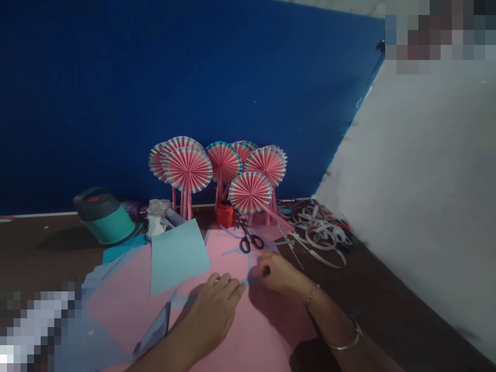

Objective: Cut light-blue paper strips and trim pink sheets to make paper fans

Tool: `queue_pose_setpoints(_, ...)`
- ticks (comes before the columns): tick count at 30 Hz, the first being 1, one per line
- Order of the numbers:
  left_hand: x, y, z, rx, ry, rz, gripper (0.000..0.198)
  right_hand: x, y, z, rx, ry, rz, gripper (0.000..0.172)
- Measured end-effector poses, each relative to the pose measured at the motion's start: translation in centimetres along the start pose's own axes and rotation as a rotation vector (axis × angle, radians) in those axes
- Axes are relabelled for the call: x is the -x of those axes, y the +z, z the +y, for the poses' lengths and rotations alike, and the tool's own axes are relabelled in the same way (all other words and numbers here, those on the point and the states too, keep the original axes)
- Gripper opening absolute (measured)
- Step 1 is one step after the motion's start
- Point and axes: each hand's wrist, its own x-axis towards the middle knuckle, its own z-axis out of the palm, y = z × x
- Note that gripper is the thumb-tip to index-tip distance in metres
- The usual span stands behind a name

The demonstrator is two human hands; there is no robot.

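My left hand (220,306) bends over pink paper sheets (248,330), fingers together, on one end of a narrow pale blue paper strip (253,281). At the strip's other end, my right hand (282,275) is curled in a pinch; its fingertips are partly hidden. The strip spans the short gap between both hands. Just beyond them lie black-handled scissors (251,243), blades pointing away, among thin paper offcuts. A light blue paper sheet (178,258) rests to the left of my left hand.
Several pleated paper fans (188,170) on pink sticks stand against the blue wall (194,77). A red container (225,215) stands beneath them. Curled white strips (321,232) pile up at the right, near the pale wall (422,181). A teal, dark-topped container (106,217) is at the left.
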Motion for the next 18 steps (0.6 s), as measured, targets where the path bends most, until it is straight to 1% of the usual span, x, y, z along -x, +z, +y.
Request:
queue_pose_setpoints(3, 0.01, 0.24, -0.08, -0.011, 0.002, 0.027, 0.042, 0.06, 0.07, -0.44, 0.074, 0.029, 0.006, 0.025)
queue_pose_setpoints(6, 0.05, 0.33, -0.08, -0.009, 0.008, 0.018, 0.041, 0.18, 0.16, -0.72, 0.105, 0.036, 0.023, 0.022)
queue_pose_setpoints(8, 0.13, 0.29, -0.03, -0.004, 0.004, 0.023, 0.041, 0.25, 0.15, -0.75, 0.097, 0.013, 0.025, 0.019)
queue_pose_setpoints(13, 0.34, 0.45, -0.09, 0.039, -0.063, 0.11, 0.039, 0.3, -0.21, -0.56, 0.049, -0.027, 0.011, 0.018)
queue_pose_setpoints(18, 0.37, 0.95, -0.35, 0.041, -0.036, 0.106, 0.038, 0.4, -0.47, -0.59, 0.039, -0.014, 0.005, 0.019)
